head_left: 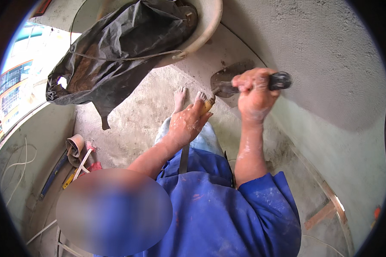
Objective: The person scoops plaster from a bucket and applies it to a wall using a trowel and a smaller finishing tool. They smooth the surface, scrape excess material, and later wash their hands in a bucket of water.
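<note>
Right hand [255, 92]: fist closed round the dark handle of a trowel [227, 79], blade pointing left, close to the grey wall [321, 55].
Left hand [186, 124]: just below-left of the blade, fingers curled on a small yellowish tool [208, 104], possibly a scraper; its tip touches the trowel.
Above the hands: bucket [208, 21] with a black bag [116, 55].
Below: bare feet [180, 96] on the floor [133, 124].

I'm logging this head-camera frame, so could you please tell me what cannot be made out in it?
- Head view: what the left hand grips; only a yellowish tip shows past its fingers.
- The trowel handle's middle, wrapped by the right hand.
- The tub, cut off by the top edge and covered by the black bag.
- Lower left: a blurred patch hides everything there.
</note>
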Demonstrator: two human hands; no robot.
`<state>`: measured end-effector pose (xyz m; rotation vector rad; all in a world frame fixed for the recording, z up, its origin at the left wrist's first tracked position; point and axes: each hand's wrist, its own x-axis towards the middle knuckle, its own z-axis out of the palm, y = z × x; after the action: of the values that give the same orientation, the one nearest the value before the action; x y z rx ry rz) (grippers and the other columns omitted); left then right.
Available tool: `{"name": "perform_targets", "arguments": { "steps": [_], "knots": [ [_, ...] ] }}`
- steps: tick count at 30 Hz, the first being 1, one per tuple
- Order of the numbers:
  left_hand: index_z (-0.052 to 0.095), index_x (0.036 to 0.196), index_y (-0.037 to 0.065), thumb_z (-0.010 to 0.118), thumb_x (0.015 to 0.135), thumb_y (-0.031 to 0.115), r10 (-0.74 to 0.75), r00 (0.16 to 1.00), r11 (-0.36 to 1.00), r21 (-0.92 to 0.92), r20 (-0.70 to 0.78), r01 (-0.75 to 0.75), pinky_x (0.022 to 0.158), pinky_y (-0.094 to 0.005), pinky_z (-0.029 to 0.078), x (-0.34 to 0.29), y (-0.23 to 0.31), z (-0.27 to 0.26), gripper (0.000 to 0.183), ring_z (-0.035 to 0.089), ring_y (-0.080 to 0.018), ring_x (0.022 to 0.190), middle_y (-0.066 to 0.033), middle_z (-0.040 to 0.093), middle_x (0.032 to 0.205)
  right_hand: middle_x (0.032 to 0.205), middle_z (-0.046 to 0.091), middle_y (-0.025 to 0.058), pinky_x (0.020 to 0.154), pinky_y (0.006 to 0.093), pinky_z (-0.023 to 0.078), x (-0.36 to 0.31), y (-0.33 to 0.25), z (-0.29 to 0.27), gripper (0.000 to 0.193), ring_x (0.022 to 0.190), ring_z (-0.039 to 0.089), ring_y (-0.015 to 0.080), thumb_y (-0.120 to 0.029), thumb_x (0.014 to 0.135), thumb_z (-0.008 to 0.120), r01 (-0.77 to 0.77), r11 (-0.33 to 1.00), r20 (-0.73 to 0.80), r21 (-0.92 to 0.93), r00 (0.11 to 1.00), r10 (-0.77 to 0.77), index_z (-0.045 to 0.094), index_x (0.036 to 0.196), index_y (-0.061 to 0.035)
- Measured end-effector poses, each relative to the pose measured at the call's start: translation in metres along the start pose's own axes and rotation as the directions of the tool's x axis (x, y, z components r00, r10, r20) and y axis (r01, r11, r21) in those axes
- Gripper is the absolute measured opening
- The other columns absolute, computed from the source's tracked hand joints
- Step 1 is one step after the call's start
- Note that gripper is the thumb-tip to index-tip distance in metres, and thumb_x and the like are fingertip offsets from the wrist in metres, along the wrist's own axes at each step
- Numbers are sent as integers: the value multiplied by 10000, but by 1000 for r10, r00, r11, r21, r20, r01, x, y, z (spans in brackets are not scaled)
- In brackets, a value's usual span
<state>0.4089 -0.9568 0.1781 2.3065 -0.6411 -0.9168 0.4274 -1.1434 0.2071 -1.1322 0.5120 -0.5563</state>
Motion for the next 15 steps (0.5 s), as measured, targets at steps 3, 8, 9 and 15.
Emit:
{"name": "perform_targets", "arguments": {
  "steps": [3,8,9,15],
  "knots": [
    [452,1306,54,589,975,377,-36,998,999,-4,46,36,937,-461,482,1,7,1,482,684,-391,858,-200,689,885,562,489,16,576,383,521,-14,35,-12,292,510,500,119,-251,932,727,-118,964,-96,-237,991,97,544,826,-50],
    [444,1318,50,580,982,373,-23,1000,1000,-21,11,23,1018,-461,430,-8,5,2,485,681,-408,883,-218,693,924,583,511,-17,523,282,479,4,-12,-9,347,517,530,102,-332,932,728,47,995,-98,92,994,-38,565,805,-53],
    [447,1308,50,578,984,371,-21,1000,1000,-13,-9,21,1023,-463,427,-4,3,3,474,679,-416,886,-225,693,934,584,507,-4,541,315,489,1,-6,-8,328,515,509,113,-300,945,709,20,999,-103,41,995,-15,548,792,-58],
    [449,1298,48,579,985,363,-44,998,997,-56,36,46,1003,-468,442,-4,5,1,462,678,-418,890,-229,691,944,574,492,-8,552,335,519,2,26,-16,349,520,508,100,-318,944,711,-59,988,-148,-141,988,38,559,755,-68]
  ]
}}
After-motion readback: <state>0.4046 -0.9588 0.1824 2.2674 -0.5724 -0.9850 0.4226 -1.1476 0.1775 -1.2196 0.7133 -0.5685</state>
